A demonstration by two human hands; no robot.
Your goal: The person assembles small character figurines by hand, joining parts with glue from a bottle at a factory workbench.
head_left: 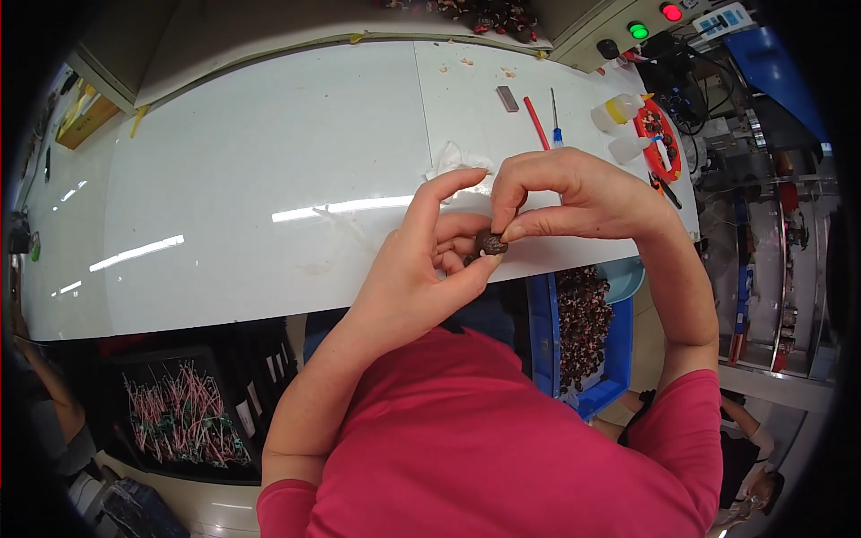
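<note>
A small, dark brown, rounded piece (491, 242) is held above the near edge of the white table (224, 233), between my two hands. My left hand (421, 260) grips it from below with the thumb, its index finger raised and the other fingers curled. From the right, the thumb and index fingertips of my right hand (574, 197) pinch the top of the same piece. Something else dark shows beside my left fingers, too hidden to name. Just beyond my hands lies a crumpled white tissue (456, 159).
Beyond my right hand lie a red stick (536, 123), a screwdriver (557, 134) and a grey block (508, 99). Squeeze bottles (615, 111) and a red tray (674, 170) stand farther right. Below the table edge are a blue bin (617, 386) of dark parts and a black box (112, 377) of wires.
</note>
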